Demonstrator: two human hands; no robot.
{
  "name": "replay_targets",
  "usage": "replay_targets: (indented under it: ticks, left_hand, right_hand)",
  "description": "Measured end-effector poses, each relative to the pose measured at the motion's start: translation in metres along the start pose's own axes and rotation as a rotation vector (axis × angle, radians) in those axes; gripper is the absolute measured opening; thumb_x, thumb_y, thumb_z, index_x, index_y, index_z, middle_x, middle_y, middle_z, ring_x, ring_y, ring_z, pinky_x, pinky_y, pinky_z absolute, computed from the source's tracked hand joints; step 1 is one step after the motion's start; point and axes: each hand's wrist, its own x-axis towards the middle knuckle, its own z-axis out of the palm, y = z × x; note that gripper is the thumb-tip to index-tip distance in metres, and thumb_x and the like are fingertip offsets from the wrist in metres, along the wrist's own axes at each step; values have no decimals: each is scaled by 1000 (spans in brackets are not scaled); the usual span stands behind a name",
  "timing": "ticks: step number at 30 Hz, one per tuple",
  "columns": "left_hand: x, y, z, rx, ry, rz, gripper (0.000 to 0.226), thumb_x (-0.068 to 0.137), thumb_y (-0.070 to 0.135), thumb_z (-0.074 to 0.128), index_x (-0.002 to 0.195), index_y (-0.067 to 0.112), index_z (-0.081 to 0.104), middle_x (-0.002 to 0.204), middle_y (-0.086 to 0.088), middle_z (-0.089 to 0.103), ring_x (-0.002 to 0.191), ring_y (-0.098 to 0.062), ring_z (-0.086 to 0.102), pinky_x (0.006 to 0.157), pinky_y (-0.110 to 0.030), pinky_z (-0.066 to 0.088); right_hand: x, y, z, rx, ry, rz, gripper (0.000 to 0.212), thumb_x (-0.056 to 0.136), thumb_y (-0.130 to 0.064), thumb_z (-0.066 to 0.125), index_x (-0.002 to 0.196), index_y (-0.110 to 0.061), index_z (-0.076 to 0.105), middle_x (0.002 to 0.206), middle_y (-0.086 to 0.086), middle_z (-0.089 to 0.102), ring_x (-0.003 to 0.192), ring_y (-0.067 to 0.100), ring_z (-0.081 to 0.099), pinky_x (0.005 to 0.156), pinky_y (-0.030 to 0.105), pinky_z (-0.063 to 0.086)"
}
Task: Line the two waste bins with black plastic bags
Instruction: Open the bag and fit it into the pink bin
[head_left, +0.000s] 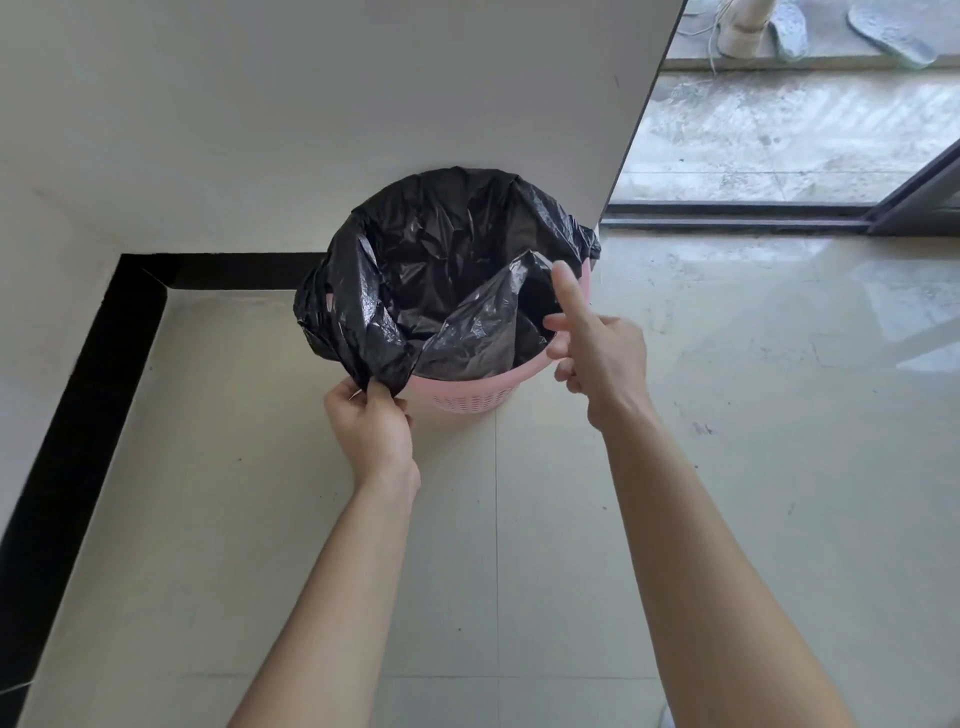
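A black plastic bag (441, 270) sits inside a pink waste bin (467, 392) just above the centre of the frame, its mouth folded over the rim along the far and left sides but not along the near right, where a loose flap (483, 327) sags inward and leaves bare pink rim showing. The left hand (371, 431), below and left of the bin, has its fingers pressed together in a pinch on the bag's near-left edge, drawing it down outside the rim. The right hand (597, 358) hovers at the bin's right edge with its fingers loosely spread and the index finger raised; it appears to hold nothing, though whether a fingertip brushes the flap cannot be told from this angle. The coming move turns on that flap: it lies just left of and beyond the right hand's fingers, across the open mouth, so the right hand is clearly the nearer one to catch it and pull it outward over the uncovered rim (the left is already occupied). The bin stands on a pale glossy tiled floor (727, 467), tucked against a white wall (311, 104) with a black skirting strip (78, 389) at left. A sliding door track (727, 218) and an outdoor floor lie at upper right. Only one bin is in view.
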Motion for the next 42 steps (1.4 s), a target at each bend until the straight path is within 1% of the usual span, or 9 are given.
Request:
replay_targets:
  ticks: [4,7,13,18,25,29,32,37,42]
  left_hand:
    - [6,-5,0,-11,67,16,15,88,6,53,101,8,45,75,1,59,44,-2,52,44,-21,41]
    - [8,-10,-1,-2,83,40,13,89,7,53,95,11,43,79,-2,57,47,-2,55,44,-21,43]
    - [14,-19,-4,27,124,48,12,89,5,51,90,13,42,80,-5,54,54,-11,54,54,-28,46]
    - [17,-20,-2,49,21,-15,19,90,4,52,82,20,45,75,0,55,54,-11,54,48,-24,42]
    - [32,7,-13,46,99,-183,11,87,21,49,78,18,55,76,3,52,72,-18,48,64,-31,37]
    - [44,29,-13,195,130,283,53,93,37,41,130,0,48,135,-18,51,124,-35,47,106,-46,38]
    - [50,31,4,543,-162,676,51,94,28,50,140,7,43,149,-9,40,141,-22,31,115,-27,22]
    - [49,0,8,634,-358,802,73,97,47,43,152,8,17,163,-17,4,151,-20,1,120,-25,8]
    - [58,-17,-9,662,-453,881,112,75,72,60,155,19,2,162,-10,-14,150,-18,-10,117,-17,6]
  right_hand:
    - [5,-20,10,97,-139,42,56,79,-56,70,99,-3,74,50,-9,46,42,9,34,39,20,25]
    - [10,-26,11,220,-100,20,22,86,-31,59,78,-12,67,51,-7,41,38,8,31,36,19,23]
    - [17,28,-3,256,193,157,26,80,-30,47,57,-22,39,48,-6,34,38,15,25,36,19,21]
    - [27,69,1,20,11,24,30,90,-32,47,63,-20,49,47,-9,43,41,12,41,40,22,32]
    - [36,47,-14,87,-55,279,45,90,-24,58,133,-15,47,104,5,59,76,13,65,55,25,53]
    - [36,10,-19,65,457,-189,53,88,-9,37,138,-24,46,125,0,39,94,-3,51,87,29,41]
    - [36,-2,-5,-253,286,-387,44,95,-20,43,139,-15,46,125,3,45,97,2,53,94,31,41]
    - [32,31,20,-348,-5,-374,79,98,-32,45,156,-23,-8,161,8,24,144,27,29,116,38,25]
    - [34,66,15,-178,31,-496,46,103,-50,24,123,-20,53,124,-1,59,116,13,50,105,33,37]
